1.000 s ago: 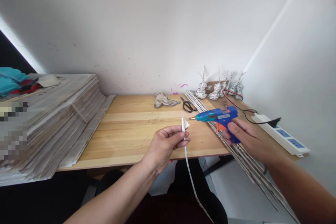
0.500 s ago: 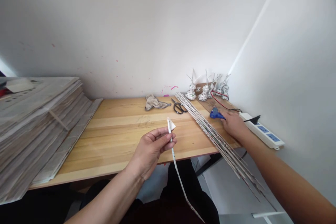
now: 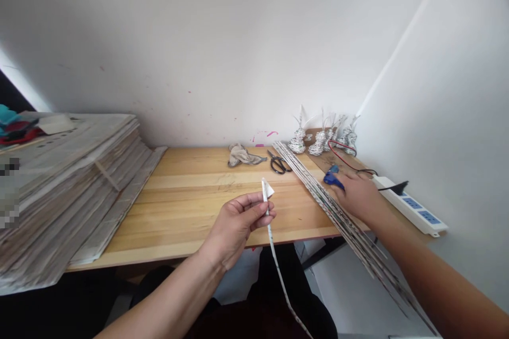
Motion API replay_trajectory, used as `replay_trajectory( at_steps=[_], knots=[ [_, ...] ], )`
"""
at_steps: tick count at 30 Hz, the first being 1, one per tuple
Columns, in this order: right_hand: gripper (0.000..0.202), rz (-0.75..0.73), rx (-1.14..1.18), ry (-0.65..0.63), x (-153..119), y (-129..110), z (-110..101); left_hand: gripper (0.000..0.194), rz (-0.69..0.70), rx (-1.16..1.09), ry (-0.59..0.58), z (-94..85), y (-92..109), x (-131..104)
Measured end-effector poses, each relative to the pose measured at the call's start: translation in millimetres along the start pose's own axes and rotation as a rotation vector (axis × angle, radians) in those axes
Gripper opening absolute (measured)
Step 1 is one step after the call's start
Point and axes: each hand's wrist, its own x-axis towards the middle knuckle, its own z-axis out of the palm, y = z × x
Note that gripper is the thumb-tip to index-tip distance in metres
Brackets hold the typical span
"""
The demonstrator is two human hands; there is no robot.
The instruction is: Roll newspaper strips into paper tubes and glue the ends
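Note:
My left hand (image 3: 242, 217) pinches a thin rolled paper tube (image 3: 278, 270) near its top end, where a small white paper flap sticks out. The rest of the tube hangs down past the table edge in front of my legs. Over the right part of the table, my right hand (image 3: 360, 196) is closed around a blue glue gun (image 3: 333, 177), its grip mostly hidden by the fingers. A bundle of long paper tubes (image 3: 322, 196) lies between my two hands, its near ends jutting beyond the table edge.
A tall stack of newspapers (image 3: 115, 169) fills the left side. At the back lie a crumpled cloth (image 3: 242, 156) and black-handled scissors (image 3: 278, 164). Several woven paper figures (image 3: 318, 143) stand by the wall, and a power strip (image 3: 413, 206) sits at right.
The view has swung a little left, so things appear farther right. My right hand has shifted slightly with the glue gun, which is turned a bit. My left hand holds the same pinch.

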Motion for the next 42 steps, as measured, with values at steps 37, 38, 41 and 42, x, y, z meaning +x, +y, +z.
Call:
replay_trajectory(
  at_steps=[37,38,41,42],
  knots=[
    [0.007,-0.208,0.92,0.59,-25.5,-212.9,-54.1,0.023,0.273,-0.11,0.064,-11.2,12.7,-11.3],
    [0.006,-0.198,0.909,0.596,-25.7,-213.8,-53.2,0.023,0.276,-0.11,0.07,-11.6,12.3,-10.9],
    [0.005,-0.201,0.884,0.594,-25.6,-215.1,-50.8,0.022,0.285,-0.099,0.073,-13.6,11.0,-10.0],
    [0.006,-0.216,0.88,0.593,-25.4,-215.0,-49.9,0.022,0.287,-0.094,0.073,-14.5,10.5,-9.8]
  ],
)
